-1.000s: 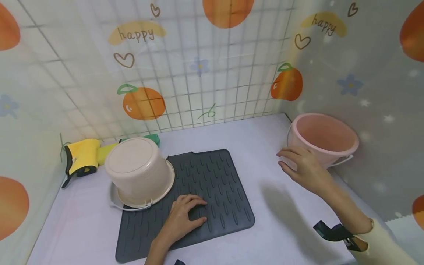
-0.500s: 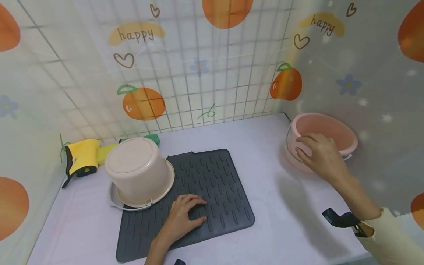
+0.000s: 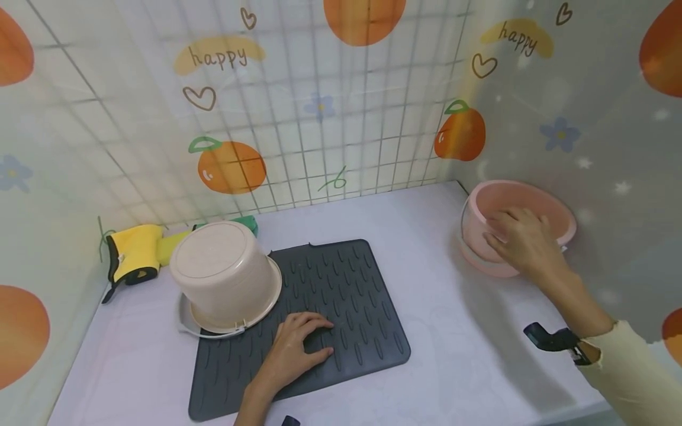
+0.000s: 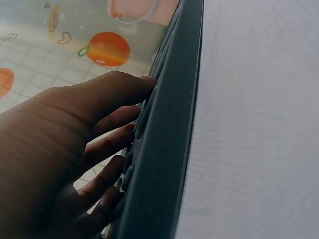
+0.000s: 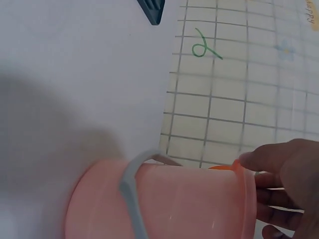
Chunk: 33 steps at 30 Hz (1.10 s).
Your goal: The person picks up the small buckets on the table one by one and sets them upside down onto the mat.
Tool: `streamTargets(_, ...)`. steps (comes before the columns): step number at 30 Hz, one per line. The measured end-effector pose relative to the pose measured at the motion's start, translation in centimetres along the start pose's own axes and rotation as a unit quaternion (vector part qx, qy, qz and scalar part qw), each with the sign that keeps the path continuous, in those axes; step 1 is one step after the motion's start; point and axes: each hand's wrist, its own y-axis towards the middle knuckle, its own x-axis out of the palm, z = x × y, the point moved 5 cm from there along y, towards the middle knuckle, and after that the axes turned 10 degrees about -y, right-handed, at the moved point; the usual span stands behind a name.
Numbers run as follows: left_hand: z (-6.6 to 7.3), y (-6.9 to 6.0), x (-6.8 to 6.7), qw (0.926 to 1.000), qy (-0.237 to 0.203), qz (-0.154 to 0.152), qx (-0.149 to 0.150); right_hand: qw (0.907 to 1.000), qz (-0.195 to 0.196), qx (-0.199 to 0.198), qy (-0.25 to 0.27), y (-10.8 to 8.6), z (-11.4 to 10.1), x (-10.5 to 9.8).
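Observation:
A pink bucket (image 3: 479,242) stands upright at the right, its handle hanging down at the side. My right hand (image 3: 524,239) is at its near rim, fingers over the inside and thumb at the outer edge. In the right wrist view, the thumb of the right hand (image 5: 294,174) touches the rim of the bucket (image 5: 189,199). My left hand (image 3: 293,346) rests with spread, slightly bent fingertips on a dark grey ridged mat (image 3: 362,307), holding nothing. Behind that hand a beige bucket (image 3: 224,278) sits upside down, partly on the mat.
At the back left lie a yellow item with black trim (image 3: 135,248) and a green item (image 3: 247,223), partly hidden by the beige bucket. White cloth (image 3: 426,284) covers the table. Printed curtains (image 3: 288,136) hang behind and at both sides.
My right hand has moved right and back from beside the pink bucket to its rim, and its fingers have gone over the opening. The left hand stays put.

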Motion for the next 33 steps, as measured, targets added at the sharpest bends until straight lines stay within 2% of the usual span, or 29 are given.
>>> streamTargets(4, -0.1, -0.1, 0.1, 0.9999, -0.005, -0.007, -0.015, 0.9999, -0.012, 0.004, -0.008, 0.0, 0.2, 0.3)
streamTargets(8, -0.2, -0.2, 0.1, 0.9997, -0.009, -0.014, -0.02, 0.9998, -0.007, 0.002, -0.018, -0.1, 0.2, 0.4)
streamTargets(13, 0.0, -0.2, 0.1, 0.9999, -0.009, -0.01, -0.012, 0.9998, 0.016, 0.011, -0.008, -0.3, 0.2, 0.2)
streamTargets(19, 0.1, -0.1, 0.2, 0.9999, -0.004, -0.009, -0.003, 0.9989, 0.039, 0.026, 0.01, -0.6, 0.0, -1.3)
streamTargets(24, 0.2, -0.2, 0.0, 1.0, -0.001, 0.0, 0.008, 0.9968, 0.078, -0.002, 0.018, -0.3, -0.7, -2.8)
streamTargets(28, 0.1, -0.2, -0.1, 1.0, 0.001, -0.002, 0.006, 0.9928, 0.118, -0.015, 0.018, -0.2, -1.3, -3.8)
streamTargets(33, -0.1, -0.1, 0.0, 1.0, -0.004, -0.004, 0.0, 0.9898, 0.131, -0.007, 0.056, -0.3, -1.6, -4.3)
